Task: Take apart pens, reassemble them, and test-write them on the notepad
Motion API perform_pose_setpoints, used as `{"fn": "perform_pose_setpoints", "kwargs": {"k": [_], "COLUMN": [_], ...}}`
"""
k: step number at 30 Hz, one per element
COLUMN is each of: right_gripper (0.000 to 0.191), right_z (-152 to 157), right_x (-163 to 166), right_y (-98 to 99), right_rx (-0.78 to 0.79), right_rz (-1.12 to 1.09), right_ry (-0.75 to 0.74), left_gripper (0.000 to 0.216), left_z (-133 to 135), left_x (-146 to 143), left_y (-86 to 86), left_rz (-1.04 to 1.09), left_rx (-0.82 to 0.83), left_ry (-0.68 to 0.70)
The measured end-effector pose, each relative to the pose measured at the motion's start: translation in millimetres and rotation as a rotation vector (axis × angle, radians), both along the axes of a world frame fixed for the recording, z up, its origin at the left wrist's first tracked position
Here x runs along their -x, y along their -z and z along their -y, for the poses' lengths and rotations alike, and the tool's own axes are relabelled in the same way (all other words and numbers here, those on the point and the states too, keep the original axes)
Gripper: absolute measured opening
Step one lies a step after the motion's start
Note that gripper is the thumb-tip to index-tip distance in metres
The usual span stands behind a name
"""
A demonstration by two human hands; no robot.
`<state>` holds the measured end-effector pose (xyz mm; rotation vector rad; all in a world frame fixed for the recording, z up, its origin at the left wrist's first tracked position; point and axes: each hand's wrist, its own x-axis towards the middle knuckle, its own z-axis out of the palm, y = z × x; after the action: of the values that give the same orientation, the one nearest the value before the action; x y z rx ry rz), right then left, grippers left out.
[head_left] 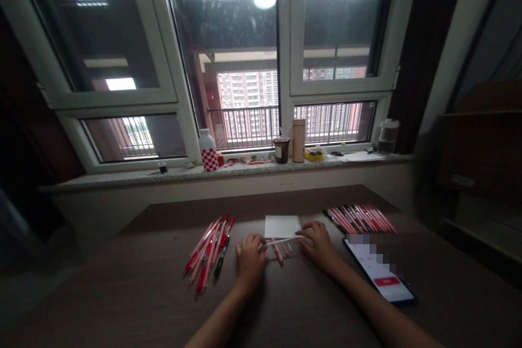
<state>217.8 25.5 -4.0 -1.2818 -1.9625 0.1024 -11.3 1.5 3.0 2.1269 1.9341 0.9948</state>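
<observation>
My left hand (250, 258) pinches one end of a thin whitish pen refill (280, 241), held just over the table. The other end lies between the fingertips of my right hand (317, 244). Below the refill are a pink pen barrel (278, 255) and a couple of small pen parts (287, 249). Behind it lies a white notepad (281, 225), partly under the refill in this view. To the left of my left hand is a loose pile of pink, red and black pens (210, 253).
A row of pens (361, 218) lies at the table's back right. Near my right forearm rests a phone (381, 272) with its screen lit. Along the windowsill stand a checkered bottle (209, 152), a brown cup (281, 150), a tan flask (298, 141) and yellow tape (314, 154).
</observation>
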Motion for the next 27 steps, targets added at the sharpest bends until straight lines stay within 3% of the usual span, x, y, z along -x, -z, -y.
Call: {"fn": "perform_pose_setpoints", "kwargs": {"k": [12,27], "right_gripper": [0.011,0.005], "right_z": [-0.5,7.9], "right_x": [0.6,1.9], "right_y": [0.1,-10.3], "right_rx": [-0.004,0.068], "right_rz": [-0.017,0.066], "right_ry": [-0.031,0.068], "left_gripper": [0.013,0.015], "left_z": [0.2,0.8], "left_x": [0.0,0.1], "left_y": [-2.3,-1.0], "left_rz": [0.013,-0.005], "left_rx": [0.002,-0.011], "left_ry": [0.02,-0.018]}}
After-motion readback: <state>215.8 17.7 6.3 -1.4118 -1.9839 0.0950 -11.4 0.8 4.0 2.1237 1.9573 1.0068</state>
